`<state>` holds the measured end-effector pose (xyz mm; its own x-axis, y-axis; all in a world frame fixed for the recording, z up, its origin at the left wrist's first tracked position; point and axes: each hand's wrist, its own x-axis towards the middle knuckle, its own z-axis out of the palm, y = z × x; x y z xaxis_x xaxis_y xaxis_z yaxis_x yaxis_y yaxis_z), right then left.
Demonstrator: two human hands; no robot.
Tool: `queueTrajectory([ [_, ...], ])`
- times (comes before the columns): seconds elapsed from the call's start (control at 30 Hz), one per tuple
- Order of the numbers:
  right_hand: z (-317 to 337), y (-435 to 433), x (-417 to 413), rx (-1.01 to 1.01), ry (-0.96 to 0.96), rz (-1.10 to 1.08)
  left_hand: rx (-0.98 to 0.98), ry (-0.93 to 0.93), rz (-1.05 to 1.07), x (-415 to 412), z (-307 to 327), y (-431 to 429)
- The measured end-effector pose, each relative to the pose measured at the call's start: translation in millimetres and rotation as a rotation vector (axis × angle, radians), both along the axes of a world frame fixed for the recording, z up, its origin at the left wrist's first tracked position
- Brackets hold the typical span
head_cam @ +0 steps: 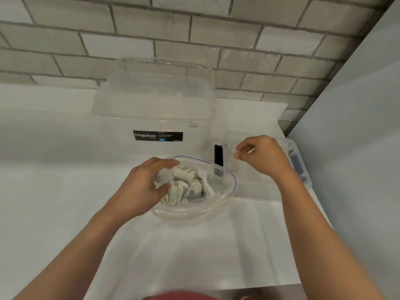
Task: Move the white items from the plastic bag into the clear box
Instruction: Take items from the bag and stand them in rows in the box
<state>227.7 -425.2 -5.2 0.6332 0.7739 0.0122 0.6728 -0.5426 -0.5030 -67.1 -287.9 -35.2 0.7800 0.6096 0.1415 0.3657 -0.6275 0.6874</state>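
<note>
An open clear plastic bag (pixel 223 200) with a blue zip line lies on the white counter, holding several white sachets (pixel 184 185). My left hand (pixel 147 185) grips the bag's left rim, thumb inside the opening. To the bag's right stands a small clear box (pixel 244 176) with a black label. My right hand (pixel 264 156) hovers over this box, thumb and forefinger pinched together. A pale sliver of a white item (pixel 251 150) shows between the fingers; the rest of it is hidden.
A large lidded clear Megabox tub (pixel 155 109) stands behind the bag against the brick wall. A clear lid with blue latches (pixel 297 165) lies under my right wrist by the pale side wall. The counter's front edge runs near my body.
</note>
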Motion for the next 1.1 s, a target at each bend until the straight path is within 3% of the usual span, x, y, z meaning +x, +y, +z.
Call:
queueTrajectory([
  [0.1, 30.5, -15.3, -45.1, 0.295, 0.041, 0.005, -0.016, 0.001, -0.013, -1.5, 0.0, -0.5],
  [0.2, 41.2, -17.3, -93.6, 0.417, 0.140, 0.133, -0.030, 0.002, -0.019, -0.9, -0.2, 0.1],
  [0.33, 11.0, 1.1, -127.4, 0.129, 0.175, 0.309, -0.004, -0.002, -0.042, -1.5, -1.1, 0.6],
  [0.47, -29.8, 23.6, -130.9, -0.156, -0.049, 0.344, -0.013, 0.006, -0.062, -3.4, -7.5, 2.5],
  [0.57, -50.4, 36.0, -132.5, -0.275, -0.090, 0.309, -0.037, -0.001, -0.077, -4.7, -13.6, 1.4],
  [0.8, -68.0, 47.8, -140.5, -0.247, -0.065, 0.214, -0.064, -0.004, -0.081, -4.1, -17.4, 2.1],
  [1.1, -51.9, 29.5, -139.8, -0.194, -0.173, 0.196, -0.069, -0.020, -0.081, -2.1, -14.7, 5.6],
])
